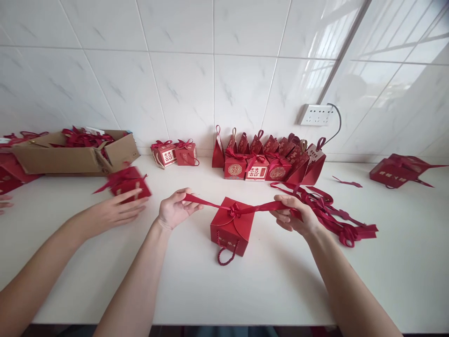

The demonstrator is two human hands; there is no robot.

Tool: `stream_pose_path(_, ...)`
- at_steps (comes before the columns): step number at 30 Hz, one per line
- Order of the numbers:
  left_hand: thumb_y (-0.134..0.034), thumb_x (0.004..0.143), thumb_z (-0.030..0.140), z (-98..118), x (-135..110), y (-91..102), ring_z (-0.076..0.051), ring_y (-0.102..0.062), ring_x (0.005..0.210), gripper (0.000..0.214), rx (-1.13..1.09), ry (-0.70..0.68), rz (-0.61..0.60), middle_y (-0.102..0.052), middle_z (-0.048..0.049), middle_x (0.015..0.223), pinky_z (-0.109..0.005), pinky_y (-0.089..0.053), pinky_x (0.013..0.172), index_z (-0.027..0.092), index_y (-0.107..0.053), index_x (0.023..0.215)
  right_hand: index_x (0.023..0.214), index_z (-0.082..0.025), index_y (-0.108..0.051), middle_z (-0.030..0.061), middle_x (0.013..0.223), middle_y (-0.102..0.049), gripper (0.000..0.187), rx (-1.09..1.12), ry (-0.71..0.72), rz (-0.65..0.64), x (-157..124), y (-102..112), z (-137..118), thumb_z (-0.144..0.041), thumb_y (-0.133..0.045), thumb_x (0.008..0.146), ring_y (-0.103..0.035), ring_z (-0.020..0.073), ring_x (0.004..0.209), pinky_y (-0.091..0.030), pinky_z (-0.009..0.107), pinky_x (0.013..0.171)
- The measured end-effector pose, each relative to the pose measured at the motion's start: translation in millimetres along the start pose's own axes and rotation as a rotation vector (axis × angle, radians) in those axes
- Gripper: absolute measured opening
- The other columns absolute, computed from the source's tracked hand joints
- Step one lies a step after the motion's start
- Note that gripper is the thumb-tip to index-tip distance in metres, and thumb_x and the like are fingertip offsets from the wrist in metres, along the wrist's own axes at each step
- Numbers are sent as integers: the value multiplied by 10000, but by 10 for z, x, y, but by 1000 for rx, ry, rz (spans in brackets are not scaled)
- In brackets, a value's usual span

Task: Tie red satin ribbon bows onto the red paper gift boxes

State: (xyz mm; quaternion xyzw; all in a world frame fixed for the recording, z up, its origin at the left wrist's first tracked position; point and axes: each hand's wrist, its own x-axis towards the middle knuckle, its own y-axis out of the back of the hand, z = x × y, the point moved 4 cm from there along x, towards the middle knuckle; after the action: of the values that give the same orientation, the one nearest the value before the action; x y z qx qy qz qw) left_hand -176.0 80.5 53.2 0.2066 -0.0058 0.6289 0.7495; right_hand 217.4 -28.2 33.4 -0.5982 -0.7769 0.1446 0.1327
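A small red gift box point(232, 228) with a rope handle stands on the white table point(224, 285) in front of me. A red ribbon point(260, 206) is knotted on its top and stretches out to both sides. My left hand point(174, 208) pinches the left end of the ribbon. My right hand point(293, 215) is closed on the right end. Both ends are pulled taut, away from the box.
Another person's hand point(114, 210) rests on a flat red box point(130, 185) at the left. A cardboard carton point(75, 152) of red items sits far left. Finished red boxes point(257, 166) line the tiled wall. Loose ribbons point(336, 217) lie at right, and flat boxes point(398, 171) far right.
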Motion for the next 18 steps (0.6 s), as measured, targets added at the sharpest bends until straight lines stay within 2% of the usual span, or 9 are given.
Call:
stream_pose_path(1, -490, 637, 280, -62, 9, 252, -199, -650, 733, 83, 51, -22, -58, -585, 42, 615, -581, -397, 957, 266, -545, 576, 539, -214, -360, -78, 493, -199, 348, 22, 13, 17, -2, 13, -13, -347, -638, 701, -216, 80, 422, -245, 163, 265)
stream_pose_path(2, -472, 624, 279, -102, 14, 460, -206, -664, 805, 100, 171, -139, -150, -626, 51, 660, -604, -350, 997, 282, -571, 604, 547, -218, -362, -80, 492, -183, 339, 44, 33, 35, -5, 29, -27, -352, -641, 685, -200, 82, 422, -229, 161, 262)
stream_pose_path(4, -452, 629, 246, -233, 21, 777, -194, -668, 899, 165, 325, -300, -235, -680, 61, 762, -602, -320, 1025, 299, -603, 669, 554, -225, -359, -82, 494, -156, 333, 86, 88, 73, -17, 67, -52, -359, -645, 661, -158, 83, 425, -188, 155, 253)
stream_pose_path(6, -466, 638, 185, -380, 40, 975, -167, -678, 876, 159, 350, -349, -160, -694, 54, 770, -519, -435, 965, 278, -592, 665, 548, -230, -346, -82, 493, -128, 344, 128, 156, 104, -34, 110, -75, -361, -645, 656, -118, 86, 429, -142, 148, 247)
stream_pose_path(10, -510, 649, 112, -596, 50, 1130, -114, -679, 792, 140, 249, -263, 26, -696, 22, 780, -267, -550, 751, 222, -589, 683, 525, -235, -302, -81, 482, -88, 394, 139, 301, 155, -72, 183, -129, -387, -638, 663, -63, 93, 432, -63, 146, 245)
stream_pose_path(13, -509, 658, 82, -656, 26, 1262, -102, -667, 742, 149, 127, -80, 91, -680, 5, 745, -198, -533, 656, 209, -585, 670, 524, -236, -257, -85, 486, -73, 437, 85, 404, 197, -103, 232, -176, -424, -620, 678, -26, 89, 425, -6, 147, 243)
stream_pose_path(15, -519, 667, 100, -592, -19, 1332, -102, -650, 710, 137, 83, -6, 168, -664, 17, 718, -191, -516, 618, 226, -571, 654, 526, -230, -227, -89, 491, -62, 463, 83, 476, 196, -126, 259, -209, -432, -604, 702, -5, 81, 414, 24, 146, 243)
stream_pose_path(17, -558, 656, 153, -443, -78, 1228, -102, -615, 664, 96, 57, -6, 209, -640, 36, 679, -187, -492, 592, 244, -551, 625, 527, -222, -200, -92, 486, -58, 488, 108, 526, 172, -147, 275, -233, -427, -603, 712, 4, 72, 397, 40, 145, 240)
stream_pose_path(18, -580, 642, 189, -346, -106, 1086, -104, -590, 638, 89, 28, -36, 234, -622, 42, 649, -187, -477, 582, 249, -532, 597, 527, -218, -186, -93, 479, -57, 504, 124, 532, 161, -155, 280, -238, -423, -611, 705, 5, 68, 388, 43, 144, 236)
